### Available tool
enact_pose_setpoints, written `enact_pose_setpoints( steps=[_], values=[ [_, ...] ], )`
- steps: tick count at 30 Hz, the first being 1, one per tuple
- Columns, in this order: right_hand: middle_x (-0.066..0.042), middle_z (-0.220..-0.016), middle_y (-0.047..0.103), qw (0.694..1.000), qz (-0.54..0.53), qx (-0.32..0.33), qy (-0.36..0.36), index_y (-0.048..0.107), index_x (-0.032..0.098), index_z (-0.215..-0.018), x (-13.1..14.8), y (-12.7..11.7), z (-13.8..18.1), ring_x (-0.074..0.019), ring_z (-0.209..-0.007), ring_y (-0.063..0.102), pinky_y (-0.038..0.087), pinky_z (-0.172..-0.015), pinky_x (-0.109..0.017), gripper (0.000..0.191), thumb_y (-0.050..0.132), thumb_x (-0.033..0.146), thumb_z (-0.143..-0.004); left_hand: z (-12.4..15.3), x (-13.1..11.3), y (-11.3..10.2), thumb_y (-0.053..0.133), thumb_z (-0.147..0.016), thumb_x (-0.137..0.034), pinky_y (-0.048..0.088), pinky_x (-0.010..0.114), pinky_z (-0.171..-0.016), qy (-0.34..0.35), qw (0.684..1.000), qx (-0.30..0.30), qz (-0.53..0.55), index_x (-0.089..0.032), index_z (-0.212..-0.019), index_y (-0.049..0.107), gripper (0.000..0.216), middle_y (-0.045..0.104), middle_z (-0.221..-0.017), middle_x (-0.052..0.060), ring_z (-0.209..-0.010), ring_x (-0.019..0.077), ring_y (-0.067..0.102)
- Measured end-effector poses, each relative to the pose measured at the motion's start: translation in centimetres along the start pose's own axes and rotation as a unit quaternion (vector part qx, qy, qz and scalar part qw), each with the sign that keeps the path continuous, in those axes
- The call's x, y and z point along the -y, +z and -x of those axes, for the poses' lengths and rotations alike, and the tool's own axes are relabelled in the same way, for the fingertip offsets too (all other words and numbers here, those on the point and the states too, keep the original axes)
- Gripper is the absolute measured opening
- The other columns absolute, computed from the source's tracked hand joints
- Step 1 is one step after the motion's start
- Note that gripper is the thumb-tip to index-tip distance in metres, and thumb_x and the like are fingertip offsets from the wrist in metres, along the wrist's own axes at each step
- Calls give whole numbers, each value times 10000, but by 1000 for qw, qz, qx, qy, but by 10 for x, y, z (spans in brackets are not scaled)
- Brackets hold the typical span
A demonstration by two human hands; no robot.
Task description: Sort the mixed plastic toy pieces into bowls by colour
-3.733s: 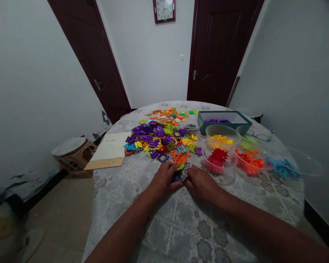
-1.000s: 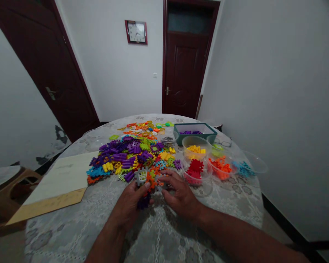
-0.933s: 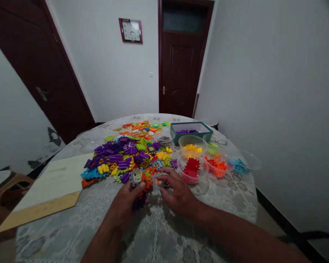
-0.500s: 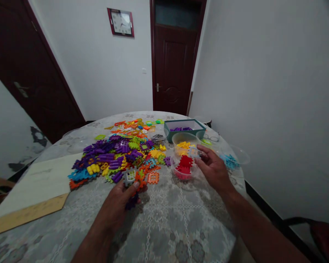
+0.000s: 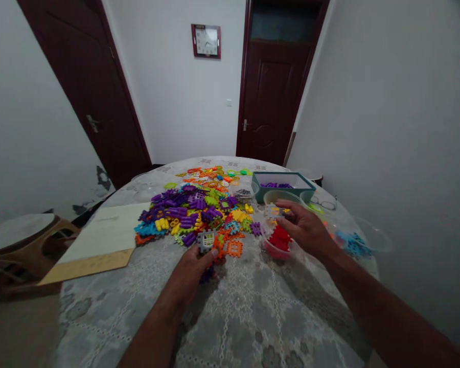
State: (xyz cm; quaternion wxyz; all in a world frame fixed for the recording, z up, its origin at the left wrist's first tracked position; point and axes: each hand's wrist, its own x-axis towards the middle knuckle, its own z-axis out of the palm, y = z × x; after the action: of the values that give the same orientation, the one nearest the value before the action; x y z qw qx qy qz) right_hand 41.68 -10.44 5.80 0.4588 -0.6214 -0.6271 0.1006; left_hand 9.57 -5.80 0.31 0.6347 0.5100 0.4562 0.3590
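Note:
My left hand point(image 5: 187, 273) is closed on several plastic building pieces: a grey window piece point(image 5: 206, 240), an orange piece point(image 5: 219, 246) and, beneath, a purple piece point(image 5: 206, 275). Between the thumb and fingers of my right hand point(image 5: 304, 226) is a pale grey window piece point(image 5: 272, 210), held above a clear bowl point(image 5: 276, 252) with red pieces point(image 5: 279, 237). Behind it stands another clear bowl point(image 5: 279, 195), partly hidden by that hand, with yellow pieces in it. An orange square piece point(image 5: 234, 249) lies on the cloth to the right of my left hand.
A mixed pile of pieces point(image 5: 191, 209) spreads across the table's middle. Behind the bowls is a green box point(image 5: 258, 194) with purple pieces. Blue pieces point(image 5: 354, 244) lie in a clear container at right, near eyeglasses point(image 5: 327, 205). A pale board point(image 5: 103, 232) lies at left.
The camera view has turned left, so the scene sits farther right. My right hand, with the pale grey window piece, has moved left relative to the bowls. My left hand keeps its pieces.

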Motion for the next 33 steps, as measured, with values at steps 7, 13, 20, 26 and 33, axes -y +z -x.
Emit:
enact_pose_setpoints(
  steps=[7, 13, 20, 26, 33],
  values=[
    [-81, -1031, 748, 995, 92, 25, 1, 761, 188, -1149, -11, 59, -124, -197, -825, 679, 565, -831, -359, 340, 686, 217, -819, -1, 3, -3, 808, -825, -455, 547, 297, -603, 16, 999, 5, 50, -154, -1112, 652, 444, 776, -1011, 168, -848, 254, 746],
    [-155, -1228, 706, 995, 104, 2, -13, 756, 180, -1105, -1, 84, -148, -272, -1052, 677, 526, -1003, -437, 294, 656, 168, -829, -2, 6, -7, 780, -841, -419, 523, 273, -592, 21, 998, 12, 64, -155, -1096, 655, 388, 770, -954, 150, -839, 240, 739],
    [-88, -1173, 769, 968, 1, 227, -109, 752, 237, -1197, 63, 103, -57, -231, -944, 711, 569, -839, -363, 303, 619, 400, -980, 1, 4, -5, 736, -851, -385, 481, 261, -568, 43, 998, 30, 28, -156, -1084, 678, 331, 754, -907, 112, -715, 187, 668],
    [-46, -1036, 785, 957, -24, 267, -106, 764, 231, -1124, 76, 130, -21, -216, -913, 707, 547, -827, -346, 244, 650, 285, -915, 1, 6, -5, 756, -779, -290, 436, 244, -545, 56, 997, 42, -15, -168, -1008, 694, 267, 724, -868, 67, -670, 163, 611],
    [4, -672, 651, 950, -169, 254, 72, 690, 209, -880, 52, 128, -44, -150, -556, 576, 477, -536, -287, 219, 707, 427, -859, 3, 5, -6, 751, -752, -237, 384, 251, -541, 66, 997, 46, -12, -187, -984, 715, 240, 662, -783, 17, -607, 135, 531]
  ],
)
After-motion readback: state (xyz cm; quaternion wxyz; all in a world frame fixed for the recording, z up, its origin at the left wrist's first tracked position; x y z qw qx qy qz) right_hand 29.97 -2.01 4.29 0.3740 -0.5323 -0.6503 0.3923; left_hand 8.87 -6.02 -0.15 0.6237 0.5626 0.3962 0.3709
